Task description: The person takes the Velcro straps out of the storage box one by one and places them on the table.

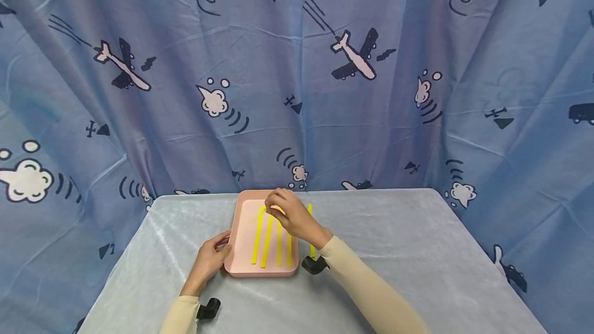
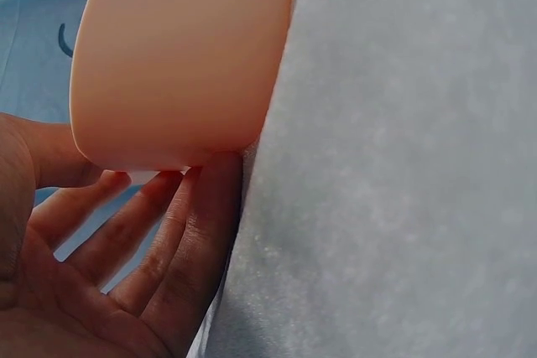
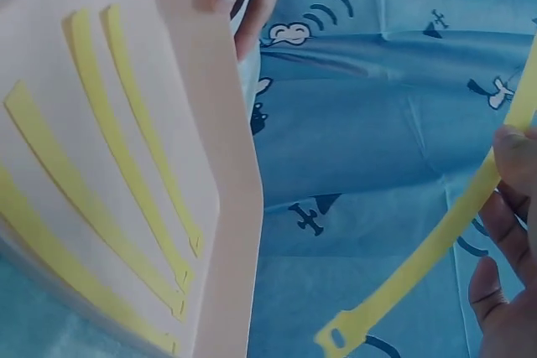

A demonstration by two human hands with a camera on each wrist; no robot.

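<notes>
Behind it all hangs the big blue curtain [image 1: 269, 133], planes and stars across it, and below it spreads the pale cloth-covered table [image 1: 394, 241]. Centre stage on that table, the pink tray [image 1: 260, 274], with four yellow strips [image 1: 267, 241] lying lengthwise, side by side with gaps between! A cream sleeve [image 1: 366, 282] cuts in from the right, and here's the right hand [image 1: 297, 218] above the tray's far part, hiding the upper ends of some strips. Thumb and fingers are pinched together on a held strip [image 3: 436, 249], its slotted end dangling free. Over on the other side, the left hand [image 1: 211, 259] clasps the tray's edge, thumb at the rim, fingers outside. A black wrist device [image 1: 314, 265] blocks the near end of one loose strip [image 1: 310, 215], just right of the tray.
</notes>
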